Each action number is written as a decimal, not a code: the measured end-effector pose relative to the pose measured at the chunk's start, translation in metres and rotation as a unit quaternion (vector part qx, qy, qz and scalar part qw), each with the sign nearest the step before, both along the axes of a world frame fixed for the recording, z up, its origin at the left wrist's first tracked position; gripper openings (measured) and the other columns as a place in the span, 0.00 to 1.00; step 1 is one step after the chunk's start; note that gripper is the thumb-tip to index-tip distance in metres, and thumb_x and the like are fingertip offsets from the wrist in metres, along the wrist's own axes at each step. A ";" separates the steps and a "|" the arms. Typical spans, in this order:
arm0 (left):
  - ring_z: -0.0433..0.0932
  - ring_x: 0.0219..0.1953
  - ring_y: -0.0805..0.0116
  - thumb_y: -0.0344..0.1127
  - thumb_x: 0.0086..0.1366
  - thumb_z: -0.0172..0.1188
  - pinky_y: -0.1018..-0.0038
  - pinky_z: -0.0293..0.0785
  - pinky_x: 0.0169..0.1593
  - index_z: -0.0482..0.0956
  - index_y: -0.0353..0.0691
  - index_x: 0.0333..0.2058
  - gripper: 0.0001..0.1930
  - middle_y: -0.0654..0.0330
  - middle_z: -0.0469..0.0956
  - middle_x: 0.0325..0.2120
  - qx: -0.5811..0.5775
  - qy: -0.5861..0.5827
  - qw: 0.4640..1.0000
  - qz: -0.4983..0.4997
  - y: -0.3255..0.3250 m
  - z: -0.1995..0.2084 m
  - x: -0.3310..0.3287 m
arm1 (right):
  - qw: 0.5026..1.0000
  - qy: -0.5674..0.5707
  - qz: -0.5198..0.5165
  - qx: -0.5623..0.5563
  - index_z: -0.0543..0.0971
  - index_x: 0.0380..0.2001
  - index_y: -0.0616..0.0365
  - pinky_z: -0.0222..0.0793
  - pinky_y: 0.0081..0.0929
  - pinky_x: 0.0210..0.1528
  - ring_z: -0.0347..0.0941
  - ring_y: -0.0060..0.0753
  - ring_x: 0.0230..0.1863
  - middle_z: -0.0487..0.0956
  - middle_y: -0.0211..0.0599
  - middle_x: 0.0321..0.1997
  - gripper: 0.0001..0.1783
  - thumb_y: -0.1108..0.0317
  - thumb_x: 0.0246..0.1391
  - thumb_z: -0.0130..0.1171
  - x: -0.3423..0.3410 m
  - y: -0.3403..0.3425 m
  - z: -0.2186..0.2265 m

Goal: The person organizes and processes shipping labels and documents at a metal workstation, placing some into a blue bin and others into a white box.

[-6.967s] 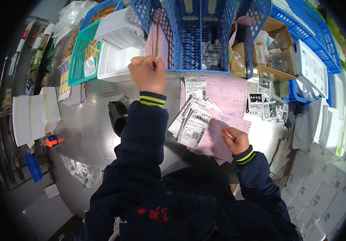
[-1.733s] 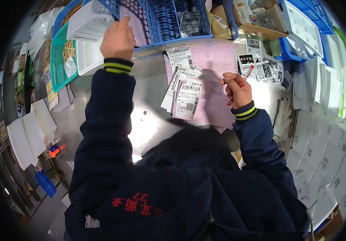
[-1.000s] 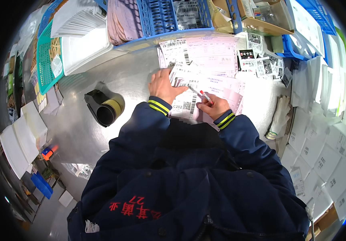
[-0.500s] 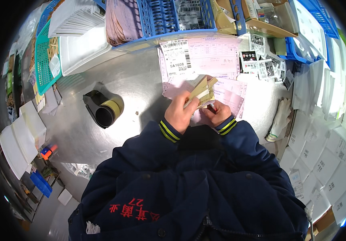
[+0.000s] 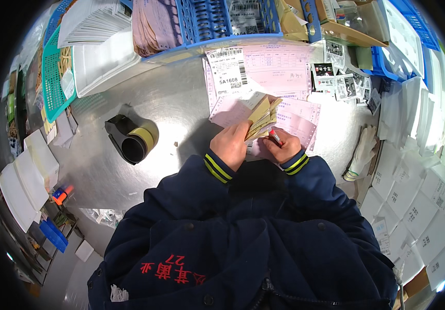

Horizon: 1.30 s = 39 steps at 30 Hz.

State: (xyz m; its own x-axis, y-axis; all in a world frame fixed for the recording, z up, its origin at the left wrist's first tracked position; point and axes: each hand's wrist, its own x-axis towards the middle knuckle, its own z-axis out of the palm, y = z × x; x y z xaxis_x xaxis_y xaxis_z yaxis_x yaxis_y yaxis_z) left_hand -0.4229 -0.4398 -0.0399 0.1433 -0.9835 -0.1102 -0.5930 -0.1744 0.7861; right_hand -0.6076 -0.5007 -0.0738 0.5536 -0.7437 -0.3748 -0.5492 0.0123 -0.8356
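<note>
My left hand [image 5: 229, 145] is closed round a small bundle of yellowish paper slips [image 5: 262, 120], its layered edges fanned a little. In the fingers of my right hand [image 5: 285, 148] sits a pen with a red end [image 5: 274, 136], tilted up toward the slips. Both hands are in front of my chest, above pink printed forms [image 5: 279, 75] spread on the metal table. A white barcode label [image 5: 226, 70] lies over the forms' left part. What is on the slips is too small to read.
A black tape dispenser with a yellowish roll [image 5: 133, 142] stands left on the metal table [image 5: 93, 170]. Blue baskets [image 5: 201, 23] line the back, with a green basket [image 5: 51, 85] at left. Small black-and-white packets [image 5: 344, 85] and a pale glove [image 5: 362, 152] lie at right.
The slips have fanned out more in my left hand and stand more upright. My right hand has turned slightly, and the pen's red end now shows.
</note>
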 end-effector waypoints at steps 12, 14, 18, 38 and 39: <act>0.78 0.35 0.54 0.23 0.50 0.54 0.70 0.74 0.39 0.75 0.33 0.41 0.16 0.49 0.78 0.32 -0.006 0.092 0.995 -0.026 0.024 0.024 0.019 | 0.968 -0.133 -0.207 0.051 0.76 0.37 0.65 0.64 0.13 0.32 0.67 0.14 0.28 0.78 0.29 0.32 0.08 0.75 0.53 0.54 -0.005 -0.076 0.053; 0.78 0.34 0.53 0.21 0.49 0.55 0.71 0.74 0.38 0.74 0.33 0.42 0.17 0.49 0.78 0.32 -0.011 0.122 0.991 -0.058 0.026 0.027 0.025 | 0.995 -0.024 -0.093 0.014 0.77 0.36 0.64 0.67 0.14 0.32 0.70 0.14 0.28 0.79 0.29 0.31 0.10 0.73 0.48 0.59 0.002 -0.098 0.034; 0.77 0.36 0.53 0.19 0.46 0.57 0.70 0.74 0.38 0.75 0.34 0.39 0.18 0.50 0.77 0.35 -0.011 0.119 0.984 -0.129 0.024 0.017 0.036 | 0.984 0.078 0.072 -0.142 0.76 0.39 0.59 0.71 0.30 0.35 0.76 0.41 0.32 0.78 0.42 0.31 0.25 0.58 0.36 0.68 0.049 -0.101 0.017; 0.75 0.41 0.51 0.21 0.48 0.55 0.67 0.72 0.42 0.75 0.41 0.38 0.16 0.50 0.67 0.52 0.037 0.074 0.988 -0.133 0.025 -0.025 0.040 | 0.942 -0.064 -0.233 0.232 0.72 0.42 0.71 0.70 0.19 0.25 0.73 0.21 0.24 0.78 0.38 0.26 0.24 0.74 0.40 0.67 0.068 -0.069 -0.013; 0.75 0.43 0.52 0.20 0.48 0.56 0.68 0.72 0.44 0.75 0.40 0.39 0.17 0.50 0.69 0.51 0.019 0.077 0.987 -0.141 0.028 -0.022 0.039 | 0.953 -0.060 -0.211 0.209 0.71 0.43 0.74 0.70 0.18 0.24 0.73 0.22 0.23 0.78 0.38 0.26 0.24 0.75 0.41 0.66 0.063 -0.069 -0.015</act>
State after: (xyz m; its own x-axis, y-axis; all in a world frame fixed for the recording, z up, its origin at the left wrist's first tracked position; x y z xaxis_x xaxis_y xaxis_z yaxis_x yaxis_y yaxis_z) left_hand -0.3834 -0.4123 -0.0623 -0.1560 -0.9768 -0.1470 -0.4961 -0.0512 0.8668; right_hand -0.5451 -0.5699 -0.0890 0.2949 -0.7094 -0.6401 -0.3225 0.5567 -0.7656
